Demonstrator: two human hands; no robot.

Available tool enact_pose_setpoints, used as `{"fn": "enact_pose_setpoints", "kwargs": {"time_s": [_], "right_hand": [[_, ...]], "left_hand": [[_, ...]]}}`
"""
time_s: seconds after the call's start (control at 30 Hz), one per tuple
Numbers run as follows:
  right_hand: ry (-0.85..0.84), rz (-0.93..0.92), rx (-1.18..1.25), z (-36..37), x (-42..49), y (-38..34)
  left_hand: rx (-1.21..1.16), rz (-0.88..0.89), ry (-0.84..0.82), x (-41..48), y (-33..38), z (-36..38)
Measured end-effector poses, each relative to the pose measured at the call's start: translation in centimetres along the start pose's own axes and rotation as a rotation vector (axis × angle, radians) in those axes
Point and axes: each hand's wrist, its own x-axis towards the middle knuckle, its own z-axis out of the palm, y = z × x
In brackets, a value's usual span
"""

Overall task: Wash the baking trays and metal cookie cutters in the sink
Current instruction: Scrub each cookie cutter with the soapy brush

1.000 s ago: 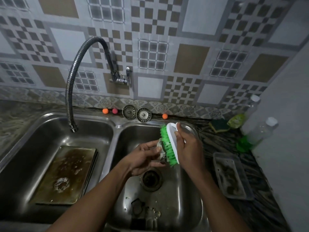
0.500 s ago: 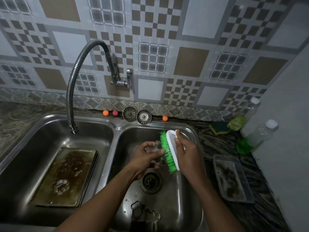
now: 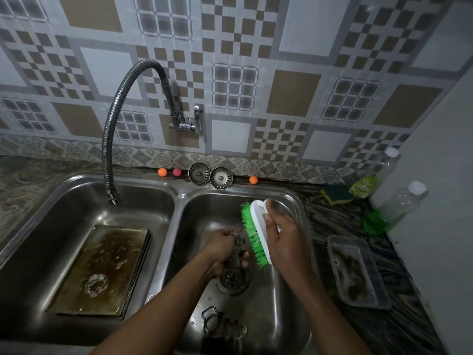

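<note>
Home kitchen: double sink (image 3: pixel 179 193), tiled wall (image 3: pixel 294 93)

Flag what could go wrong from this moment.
1. The left hand grips a small cutter right above the open drain; both strainers are out of it, so a slip could lodge the cutter there.
2. The brush in the right hand sits close to that hand and the cutter's thin metal edges; a nick seems possible.

Marbled worktop (image 3: pixel 330 221) surrounding the double sink (image 3: pixel 179 192), bearing a sponge (image 3: pixel 335 194), green sachet (image 3: pixel 363 185), two clear bottles (image 3: pixel 399 206), plastic tub (image 3: pixel 334 254), two strainers (image 3: pixel 199 173) and three small balls (image 3: pixel 162 172).
</note>
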Motion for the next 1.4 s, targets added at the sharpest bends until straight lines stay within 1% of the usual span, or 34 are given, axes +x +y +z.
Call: {"fn": "enact_pose_setpoints", "kwargs": {"time_s": [0.03,0.1,0.2,0.27,0.37,0.43,0.53,0.63,0.7,0.77,0.87,0.9,0.97,1.0,1.07,1.17,1.23,1.3,1.4], "right_hand": [[-0.015,0.006,-0.017,0.2,-0.2,0.1],[-0.046,0.002,-0.058,0.5,-0.7,0.7],[-0.072,0.004,-0.06,0.7,-1.5,0.9],[-0.079,0.019,-0.071,0.7,-1.7,0.9],[-0.066,0.058,-0.095,0.7,-1.4,1.3],[-0.05,0.059,-0.118,0.7,-1.1,1.5],[-0.068,0.024,-0.14,1.0,-1.0,0.9],[-0.037,-0.001,-0.132,1.0,-1.3,0.2],[-0.027,-0.07,-0.154,1.1,-1.7,-0.2],[-0.052,-0.127,-0.2,1.3,-1.9,-0.4],[-0.204,-0.077,-0.325,1.0,-1.5,0.3],[-0.211,-0.065,-0.365,0.8,-1.3,0.6],[-0.147,-0.047,-0.363,0.5,-1.0,0.6],[-0.097,-0.047,-0.301,0.5,-0.9,0.3],[-0.067,-0.054,-0.175,0.9,-1.2,-0.5],[-0.095,-0.025,-0.205,1.5,-0.6,-0.5],[-0.136,0.015,-0.287,1.6,0.0,-0.4],[-0.158,0.03,-0.315,1.7,0.2,-0.5],[-0.147,0.097,-0.258,2.2,0.4,-0.7]], "left_hand": [[0.016,-0.052,-0.013,-0.1,0.0,0.1],[0.021,-0.124,0.012,-0.5,0.1,0.3],[-0.019,-0.144,0.06,-0.6,0.4,0.5],[-0.142,-0.143,0.045,-0.8,0.6,0.7],[-0.38,-0.122,-0.046,-0.9,0.4,0.6],[-0.421,-0.074,-0.078,-1.2,0.0,0.8],[-0.374,-0.052,-0.035,-1.6,-0.3,1.5],[-0.442,-0.062,-0.033,-1.4,-0.2,1.6],[-0.46,-0.068,-0.024,-1.4,-0.1,1.4],[-0.413,-0.064,-0.053,-1.6,-0.2,1.4],[-0.342,-0.008,-0.063,-1.7,-0.4,1.3],[-0.332,0.011,-0.065,-1.6,-0.4,1.4],[-0.331,0.021,-0.065,-1.4,-0.4,1.6],[-0.333,0.006,-0.072,-1.6,-0.3,1.7],[-0.332,-0.008,-0.108,-1.9,0.0,2.0],[-0.341,0.013,-0.151,-2.0,-0.2,2.3],[-0.347,0.059,-0.129,-2.1,-0.2,2.2],[-0.314,0.106,-0.1,-2.0,-0.1,2.0],[-0.26,0.145,-0.054,-2.1,0.0,1.5]]}}
